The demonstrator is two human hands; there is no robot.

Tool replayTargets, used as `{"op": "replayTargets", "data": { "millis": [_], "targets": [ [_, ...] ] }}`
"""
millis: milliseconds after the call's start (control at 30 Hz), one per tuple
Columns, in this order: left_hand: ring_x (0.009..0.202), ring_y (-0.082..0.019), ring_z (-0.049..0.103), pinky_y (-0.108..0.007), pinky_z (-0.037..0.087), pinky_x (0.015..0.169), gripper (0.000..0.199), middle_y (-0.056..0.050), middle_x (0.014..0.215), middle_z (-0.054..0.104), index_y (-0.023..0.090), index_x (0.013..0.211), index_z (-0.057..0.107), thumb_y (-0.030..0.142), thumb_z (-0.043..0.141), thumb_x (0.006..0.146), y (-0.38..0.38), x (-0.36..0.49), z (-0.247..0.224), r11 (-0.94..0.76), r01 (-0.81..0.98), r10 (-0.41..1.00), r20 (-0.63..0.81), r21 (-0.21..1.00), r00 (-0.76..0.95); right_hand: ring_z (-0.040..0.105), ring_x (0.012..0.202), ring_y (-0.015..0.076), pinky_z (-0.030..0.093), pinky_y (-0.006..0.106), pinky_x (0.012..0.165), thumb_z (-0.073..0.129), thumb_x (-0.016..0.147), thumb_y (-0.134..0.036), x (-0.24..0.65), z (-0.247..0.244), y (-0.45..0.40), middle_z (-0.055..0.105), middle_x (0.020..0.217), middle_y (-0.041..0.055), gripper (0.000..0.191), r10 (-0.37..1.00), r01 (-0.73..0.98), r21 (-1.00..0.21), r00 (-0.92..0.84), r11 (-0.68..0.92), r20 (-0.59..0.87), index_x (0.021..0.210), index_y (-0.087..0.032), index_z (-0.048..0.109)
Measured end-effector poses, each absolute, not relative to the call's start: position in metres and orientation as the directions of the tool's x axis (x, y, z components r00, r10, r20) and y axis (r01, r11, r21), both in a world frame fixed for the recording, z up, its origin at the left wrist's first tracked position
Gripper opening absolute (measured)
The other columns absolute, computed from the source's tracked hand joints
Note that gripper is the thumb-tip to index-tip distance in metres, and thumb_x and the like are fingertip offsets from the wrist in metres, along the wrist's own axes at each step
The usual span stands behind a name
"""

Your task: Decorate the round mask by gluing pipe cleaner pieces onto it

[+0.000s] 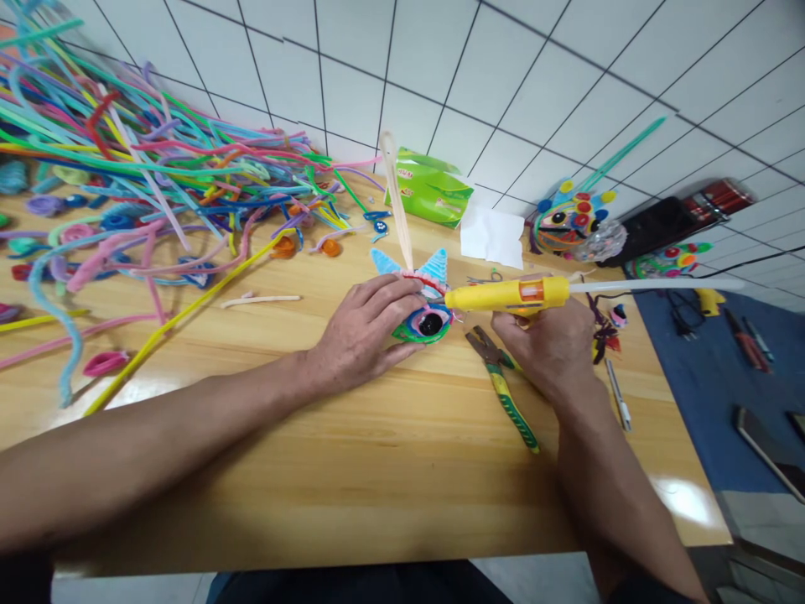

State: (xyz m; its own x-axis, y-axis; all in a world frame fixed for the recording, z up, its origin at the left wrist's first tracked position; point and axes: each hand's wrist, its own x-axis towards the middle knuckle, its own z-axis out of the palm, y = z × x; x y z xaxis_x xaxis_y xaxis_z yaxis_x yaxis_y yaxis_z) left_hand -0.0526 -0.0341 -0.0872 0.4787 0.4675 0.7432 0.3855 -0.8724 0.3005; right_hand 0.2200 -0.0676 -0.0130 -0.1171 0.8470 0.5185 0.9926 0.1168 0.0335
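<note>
My left hand (371,323) is closed on a small pipe-cleaner figure (428,337) with blue pointed ears, a green lower edge and a large black-and-white eye; my fingers cover its left part. A long cream pipe cleaner (397,201) sticks up from its top. In my right hand (547,340) is a yellow hot glue gun (490,295), a clear glue stick jutting from its back. Its nozzle points left and meets the figure's right side just above the eye; whether it touches is hard to tell. Green-and-yellow pliers (508,394) lie below the glue gun.
Many coloured pipe cleaners (189,168) heap over the table's left side. A green packet (431,189) and white paper (492,235) lie by the tiled wall. Further right are a decorated figure (569,220), a dark red bottle (685,220) and a pen-like tool (618,396).
</note>
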Motion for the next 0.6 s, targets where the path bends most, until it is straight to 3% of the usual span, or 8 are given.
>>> {"op": "replayTargets", "data": {
  "millis": [367, 600],
  "targets": [
    [0.138, -0.032, 0.062, -0.051, 0.053, 0.115, 0.057, -0.016, 0.143, 0.068, 0.023, 0.145, 0.052, 0.043, 0.075, 0.097, -0.0347, -0.0527, -0.0873, -0.875, 0.386, 0.461, 0.747, 0.292, 0.479, 0.066, 0.068, 0.0282, 0.052, 0.038, 0.067, 0.058, 0.078, -0.030, 0.2170, -0.0128, -0.0675, 0.068, 0.071, 0.0078, 0.032, 0.852, 0.993, 0.006, -0.107, 0.121, 0.513, 0.102, -0.017, 0.075],
    [0.138, -0.032, 0.062, -0.050, 0.053, 0.115, 0.058, -0.017, 0.143, 0.068, 0.022, 0.145, 0.052, 0.041, 0.077, 0.096, -0.0343, -0.0535, -0.0867, -0.882, 0.380, 0.446, 0.751, 0.278, 0.486, 0.066, 0.065, 0.0281, 0.050, 0.037, 0.065, 0.059, 0.075, -0.031, 0.2202, -0.0108, -0.0682, 0.067, 0.065, 0.0068, 0.023, 0.850, 0.994, 0.044, -0.109, 0.100, 0.515, 0.088, -0.019, 0.074]
  ]
}}
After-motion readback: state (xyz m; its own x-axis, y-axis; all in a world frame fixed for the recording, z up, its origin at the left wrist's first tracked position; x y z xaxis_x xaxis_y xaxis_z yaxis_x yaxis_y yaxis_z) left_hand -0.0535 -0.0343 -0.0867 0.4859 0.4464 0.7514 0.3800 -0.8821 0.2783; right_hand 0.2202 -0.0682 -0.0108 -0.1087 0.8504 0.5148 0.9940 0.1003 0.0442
